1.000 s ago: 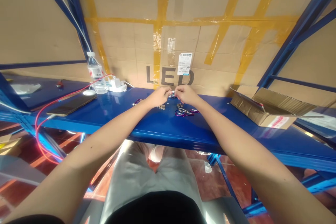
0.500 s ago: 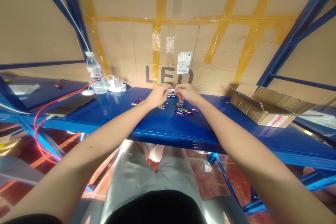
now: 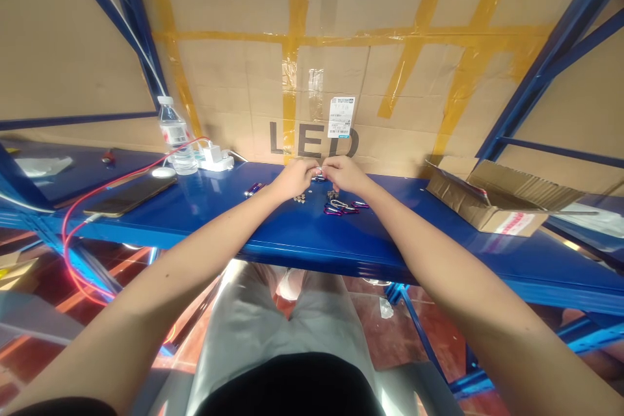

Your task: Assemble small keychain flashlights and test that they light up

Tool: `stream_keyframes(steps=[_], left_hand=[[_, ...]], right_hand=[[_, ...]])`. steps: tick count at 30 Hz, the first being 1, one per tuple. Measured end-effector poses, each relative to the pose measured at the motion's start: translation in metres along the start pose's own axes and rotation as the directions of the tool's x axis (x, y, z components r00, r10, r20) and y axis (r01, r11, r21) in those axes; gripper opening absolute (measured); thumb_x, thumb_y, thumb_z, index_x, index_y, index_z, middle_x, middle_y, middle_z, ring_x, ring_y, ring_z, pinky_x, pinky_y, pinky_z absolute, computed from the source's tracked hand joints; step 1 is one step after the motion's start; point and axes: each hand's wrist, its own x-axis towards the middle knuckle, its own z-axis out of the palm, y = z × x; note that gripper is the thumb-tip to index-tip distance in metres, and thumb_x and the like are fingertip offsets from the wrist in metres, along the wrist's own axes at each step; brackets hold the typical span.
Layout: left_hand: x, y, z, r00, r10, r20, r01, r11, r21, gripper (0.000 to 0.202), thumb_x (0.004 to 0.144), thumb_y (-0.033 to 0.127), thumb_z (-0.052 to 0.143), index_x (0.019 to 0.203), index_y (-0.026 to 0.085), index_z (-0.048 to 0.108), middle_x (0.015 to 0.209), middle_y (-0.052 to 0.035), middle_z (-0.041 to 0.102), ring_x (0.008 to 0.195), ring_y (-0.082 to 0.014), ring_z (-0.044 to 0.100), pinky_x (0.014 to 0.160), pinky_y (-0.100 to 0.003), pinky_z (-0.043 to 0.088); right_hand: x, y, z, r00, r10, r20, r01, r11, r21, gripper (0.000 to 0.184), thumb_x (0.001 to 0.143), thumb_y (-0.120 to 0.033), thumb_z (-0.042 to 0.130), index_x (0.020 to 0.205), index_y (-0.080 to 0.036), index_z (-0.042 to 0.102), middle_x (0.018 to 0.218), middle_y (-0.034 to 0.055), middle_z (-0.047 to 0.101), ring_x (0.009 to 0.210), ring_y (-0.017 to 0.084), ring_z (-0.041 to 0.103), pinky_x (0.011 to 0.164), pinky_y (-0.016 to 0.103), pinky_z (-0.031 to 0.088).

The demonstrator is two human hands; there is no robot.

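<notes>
My left hand (image 3: 295, 178) and my right hand (image 3: 341, 173) meet over the blue shelf (image 3: 292, 227), fingertips pinched together on a small shiny metal piece (image 3: 319, 173) held between them. Just below the right hand lie purple carabiner clips (image 3: 341, 208). A little heap of small metal rings (image 3: 299, 197) sits under the left hand. One more purple clip (image 3: 254, 188) lies to the left.
A taped cardboard sheet marked LED (image 3: 312, 78) stands behind the shelf. At the left are a water bottle (image 3: 174, 134), a white charger (image 3: 214, 157), a red cable (image 3: 97, 198) and a phone (image 3: 131, 195). An open cardboard box (image 3: 497, 198) sits at the right.
Both hands stay together at the same spot; the fingers drew slightly apart half a second ago and have closed in on the small metal piece again.
</notes>
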Motion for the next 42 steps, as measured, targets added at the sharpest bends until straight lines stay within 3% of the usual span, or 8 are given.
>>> stream_keyframes(steps=[7, 12, 18, 21, 24, 28, 35, 42], left_hand=[[0.0, -0.002, 0.002, 0.988, 0.139, -0.06, -0.134, 0.988, 0.082, 0.029, 0.103, 0.024, 0.047, 0.084, 0.016, 0.068, 0.086, -0.0098, 0.072, 0.084, -0.0239, 0.062, 0.083, -0.035, 0.046], [-0.001, -0.001, 0.003, 0.994, 0.098, -0.056, -0.092, 0.99, 0.11, 0.03, 0.103, 0.022, 0.045, 0.084, 0.016, 0.068, 0.087, -0.0105, 0.071, 0.088, -0.0251, 0.063, 0.084, -0.036, 0.046], [0.002, 0.015, -0.001, 0.992, -0.08, -0.099, 0.084, 0.996, 0.035, 0.022, 0.101, 0.025, 0.051, 0.093, 0.017, 0.069, 0.09, -0.0081, 0.073, 0.085, -0.0237, 0.065, 0.077, -0.033, 0.046], [0.002, 0.015, -0.004, 0.991, -0.112, -0.079, 0.115, 0.993, 0.035, 0.02, 0.1, 0.026, 0.052, 0.097, 0.017, 0.07, 0.096, -0.009, 0.075, 0.087, -0.0244, 0.066, 0.078, -0.034, 0.047], [0.0, 0.01, -0.006, 0.989, -0.145, -0.025, 0.146, 0.987, 0.066, 0.019, 0.099, 0.026, 0.054, 0.099, 0.017, 0.071, 0.1, -0.01, 0.076, 0.091, -0.0261, 0.067, 0.082, -0.036, 0.048], [-0.001, 0.003, -0.007, 0.977, -0.211, -0.003, 0.211, 0.975, 0.067, 0.02, 0.099, 0.028, 0.054, 0.098, 0.017, 0.071, 0.101, -0.0107, 0.076, 0.092, -0.0268, 0.067, 0.082, -0.037, 0.049], [-0.001, -0.003, -0.002, 0.978, -0.207, 0.024, 0.206, 0.977, 0.05, 0.02, 0.099, 0.029, 0.053, 0.094, 0.018, 0.069, 0.1, -0.009, 0.075, 0.088, -0.0243, 0.066, 0.083, -0.036, 0.049], [-0.001, 0.003, -0.005, 0.987, -0.158, 0.01, 0.159, 0.984, -0.079, 0.024, 0.1, 0.032, 0.051, 0.09, 0.018, 0.066, 0.082, -0.0045, 0.07, 0.078, -0.0205, 0.061, 0.073, -0.032, 0.045]], right_hand=[[0.002, 0.0, 0.003, 0.997, 0.075, 0.003, -0.074, 0.975, 0.212, 0.027, 0.088, -0.01, 0.053, 0.062, -0.019, 0.053, 0.049, -0.0061, 0.044, 0.034, 0.01, 0.049, 0.039, 0.025, 0.035], [0.0, -0.005, 0.002, 0.995, 0.096, 0.017, -0.097, 0.969, 0.227, 0.028, 0.091, -0.011, 0.055, 0.064, -0.019, 0.054, 0.048, -0.0063, 0.044, 0.036, 0.009, 0.047, 0.041, 0.024, 0.039], [-0.005, -0.011, -0.041, 0.966, 0.172, 0.194, -0.173, 0.985, -0.011, 0.024, 0.093, -0.021, 0.065, 0.07, -0.015, 0.063, 0.059, 0.0003, 0.059, 0.051, 0.011, 0.056, 0.049, 0.024, 0.047], [-0.007, -0.006, -0.056, 0.885, 0.349, 0.308, -0.286, 0.93, -0.23, 0.021, 0.085, -0.024, 0.076, 0.07, -0.014, 0.067, 0.065, 0.0036, 0.066, 0.053, 0.011, 0.056, 0.05, 0.025, 0.046], [-0.006, -0.002, -0.053, 0.783, 0.5, 0.371, -0.351, 0.847, -0.399, 0.02, 0.08, -0.024, 0.081, 0.069, -0.014, 0.068, 0.071, 0.0056, 0.069, 0.059, 0.012, 0.058, 0.052, 0.025, 0.046], [-0.003, -0.004, -0.036, 0.76, 0.537, 0.366, -0.308, 0.794, -0.525, 0.014, 0.077, -0.02, 0.081, 0.072, -0.014, 0.069, 0.064, 0.0013, 0.062, 0.058, 0.011, 0.052, 0.053, 0.025, 0.042], [-0.004, -0.007, -0.02, 0.783, 0.461, 0.418, -0.135, 0.782, -0.609, 0.018, 0.073, -0.012, 0.074, 0.062, -0.016, 0.061, 0.056, -0.0023, 0.054, 0.052, 0.011, 0.045, 0.051, 0.027, 0.036], [-0.007, -0.01, -0.037, 0.957, 0.223, 0.187, -0.178, 0.956, -0.231, 0.018, 0.081, -0.012, 0.072, 0.068, -0.018, 0.06, 0.069, 0.0041, 0.071, 0.052, 0.012, 0.057, 0.052, 0.027, 0.043]])
